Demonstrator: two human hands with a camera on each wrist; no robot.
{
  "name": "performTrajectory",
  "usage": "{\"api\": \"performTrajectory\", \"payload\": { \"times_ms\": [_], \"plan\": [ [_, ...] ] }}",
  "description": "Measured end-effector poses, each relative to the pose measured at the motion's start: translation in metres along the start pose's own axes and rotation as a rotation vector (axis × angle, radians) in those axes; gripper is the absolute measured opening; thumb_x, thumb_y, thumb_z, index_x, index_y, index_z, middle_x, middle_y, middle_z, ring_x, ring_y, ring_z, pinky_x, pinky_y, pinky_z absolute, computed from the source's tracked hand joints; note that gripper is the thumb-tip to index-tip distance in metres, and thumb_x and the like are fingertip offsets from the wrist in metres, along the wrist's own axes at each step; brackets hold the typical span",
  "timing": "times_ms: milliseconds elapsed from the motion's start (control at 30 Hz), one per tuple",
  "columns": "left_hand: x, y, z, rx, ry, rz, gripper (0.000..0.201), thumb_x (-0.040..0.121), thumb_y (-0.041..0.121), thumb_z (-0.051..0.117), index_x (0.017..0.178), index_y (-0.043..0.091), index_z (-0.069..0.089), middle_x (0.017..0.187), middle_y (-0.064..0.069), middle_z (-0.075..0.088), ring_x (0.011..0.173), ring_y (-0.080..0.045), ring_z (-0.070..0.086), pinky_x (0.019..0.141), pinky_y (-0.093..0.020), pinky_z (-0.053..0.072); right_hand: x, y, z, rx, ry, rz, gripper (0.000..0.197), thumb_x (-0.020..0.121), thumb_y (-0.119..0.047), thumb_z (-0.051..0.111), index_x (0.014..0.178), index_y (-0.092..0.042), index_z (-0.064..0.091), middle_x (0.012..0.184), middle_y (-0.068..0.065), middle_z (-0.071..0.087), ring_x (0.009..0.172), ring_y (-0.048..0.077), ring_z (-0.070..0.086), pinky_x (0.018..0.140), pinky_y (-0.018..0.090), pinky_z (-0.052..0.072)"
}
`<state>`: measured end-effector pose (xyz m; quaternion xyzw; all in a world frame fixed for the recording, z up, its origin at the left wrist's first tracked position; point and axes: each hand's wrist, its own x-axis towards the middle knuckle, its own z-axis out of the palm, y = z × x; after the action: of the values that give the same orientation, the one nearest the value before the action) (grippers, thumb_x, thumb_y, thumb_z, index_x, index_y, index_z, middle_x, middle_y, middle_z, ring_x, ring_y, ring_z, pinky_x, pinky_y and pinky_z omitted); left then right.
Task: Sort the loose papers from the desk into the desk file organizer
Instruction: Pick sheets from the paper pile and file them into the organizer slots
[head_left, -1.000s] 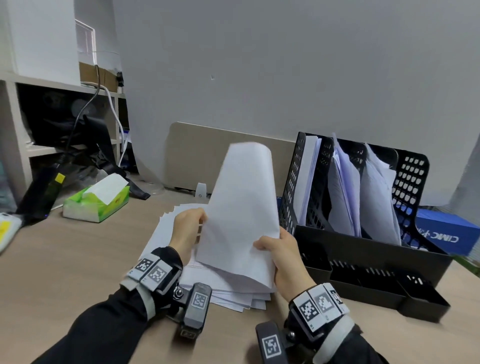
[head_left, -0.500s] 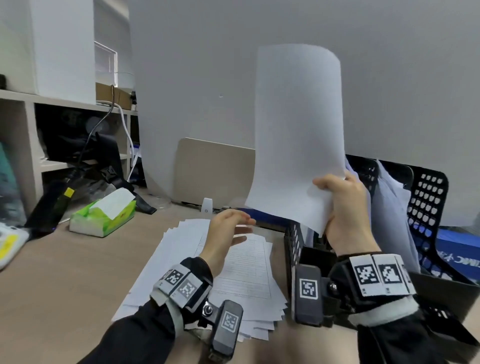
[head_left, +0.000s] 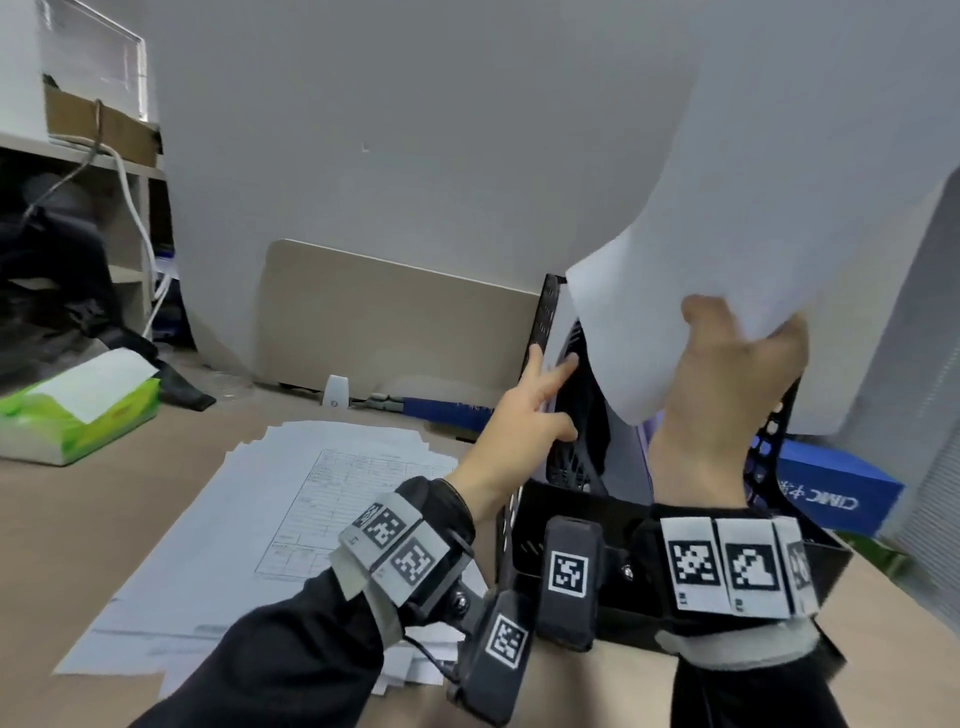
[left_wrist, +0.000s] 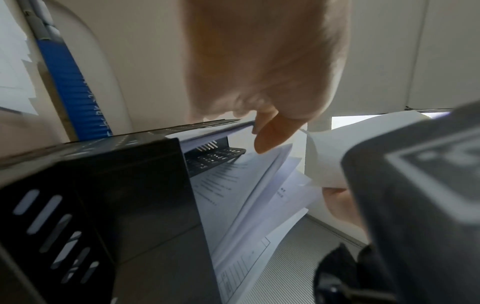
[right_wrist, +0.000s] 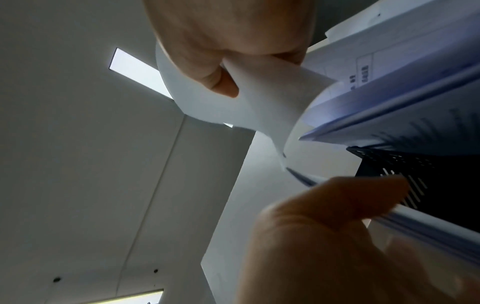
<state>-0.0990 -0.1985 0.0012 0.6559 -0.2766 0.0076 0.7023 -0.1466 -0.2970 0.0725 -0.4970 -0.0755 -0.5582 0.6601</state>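
Nearest the viewer, two dark-sleeved wrists reach forward over a wooden desk (head_left: 78, 519). The right hand (head_left: 727, 395) pinches the lower edge of a large white sheet (head_left: 753, 234), held above the black file organizer (head_left: 545, 322). The left hand (head_left: 524, 415), fingers straight and spread, presses filed pages aside in the leftmost slot. Left of the organizer, the pile of loose papers (head_left: 291, 509) waits on the desk. This looks like the filing step; next the sheet's edge must drop cleanly into the opened gap.

left hand (head_left: 524, 415) fingers extended, right hand (head_left: 727, 384) raised, pinching grip
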Motion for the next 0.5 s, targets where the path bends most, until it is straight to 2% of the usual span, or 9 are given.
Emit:
{"api": "performTrajectory", "payload": {
  "times_ms": [100, 233, 300, 367, 433, 467, 500],
  "plan": [
    [0.000, 0.001, -0.006, 0.031, -0.001, -0.003, 0.078, 0.090, -0.008, 0.048, 0.158, 0.019, 0.023, 0.166, 0.010, 0.013, 0.151, -0.005, 0.014, 0.108, -0.016, 0.022, -0.006, 0.004, 0.004, -0.067, 0.014, -0.090, 0.039, 0.086, 0.008, 0.054, 0.123, -0.003, 0.054, 0.100, -0.008, 0.064, 0.080, -0.006, 0.064, 0.076, 0.013, 0.048],
    [-0.005, 0.001, -0.013, 0.023, 0.021, -0.018, 0.077, 0.092, -0.004, 0.051, 0.159, 0.020, 0.021, 0.165, 0.011, 0.018, 0.149, -0.003, 0.016, 0.112, -0.018, 0.018, -0.015, 0.008, 0.007, -0.163, -0.005, -0.156, 0.042, 0.085, 0.007, 0.050, 0.097, -0.032, 0.046, 0.095, -0.016, 0.057, 0.079, -0.011, 0.061, 0.073, 0.008, 0.045],
    [-0.006, 0.002, -0.015, 0.032, 0.015, -0.018, 0.076, 0.092, -0.003, 0.051, 0.159, 0.021, 0.022, 0.164, 0.012, 0.019, 0.149, -0.003, 0.016, 0.112, -0.018, 0.018, -0.015, 0.012, 0.007, -0.196, -0.020, -0.168, 0.040, 0.086, 0.007, 0.051, 0.094, -0.032, 0.044, 0.091, -0.018, 0.055, 0.076, -0.012, 0.060, 0.071, 0.007, 0.044],
    [-0.007, 0.004, -0.015, 0.040, -0.001, -0.021, 0.075, 0.092, -0.003, 0.051, 0.158, 0.022, 0.024, 0.163, 0.013, 0.022, 0.148, -0.001, 0.019, 0.112, -0.017, 0.020, -0.013, 0.019, 0.007, -0.267, -0.089, -0.131, 0.030, 0.084, 0.002, 0.056, 0.100, -0.022, 0.048, 0.091, -0.017, 0.057, 0.078, -0.006, 0.062, 0.071, 0.012, 0.047],
    [-0.008, 0.005, -0.014, 0.031, -0.006, -0.013, 0.072, 0.093, -0.005, 0.050, 0.153, 0.027, 0.030, 0.151, 0.025, 0.035, 0.135, 0.014, 0.032, 0.104, -0.006, 0.026, -0.011, 0.026, 0.006, -0.369, -0.160, -0.045, 0.030, 0.080, -0.009, 0.065, 0.104, -0.017, 0.048, 0.093, -0.011, 0.059, 0.085, 0.008, 0.063, 0.073, 0.025, 0.051],
    [-0.009, 0.006, -0.014, 0.031, 0.000, -0.013, 0.070, 0.093, -0.007, 0.048, 0.151, 0.029, 0.032, 0.142, 0.030, 0.039, 0.126, 0.021, 0.037, 0.098, -0.001, 0.029, -0.010, 0.029, 0.005, -0.406, -0.186, -0.013, 0.030, 0.079, -0.014, 0.068, 0.101, -0.018, 0.049, 0.093, -0.010, 0.059, 0.087, 0.012, 0.062, 0.072, 0.027, 0.050],
    [-0.008, 0.006, -0.013, 0.029, 0.014, -0.018, 0.070, 0.093, -0.007, 0.048, 0.153, 0.025, 0.031, 0.143, 0.028, 0.040, 0.127, 0.019, 0.038, 0.100, -0.002, 0.031, -0.010, 0.032, 0.004, -0.435, -0.215, -0.005, 0.026, 0.079, -0.017, 0.070, 0.096, -0.022, 0.052, 0.092, -0.010, 0.060, 0.085, 0.010, 0.061, 0.070, 0.024, 0.046]
  ]
}}
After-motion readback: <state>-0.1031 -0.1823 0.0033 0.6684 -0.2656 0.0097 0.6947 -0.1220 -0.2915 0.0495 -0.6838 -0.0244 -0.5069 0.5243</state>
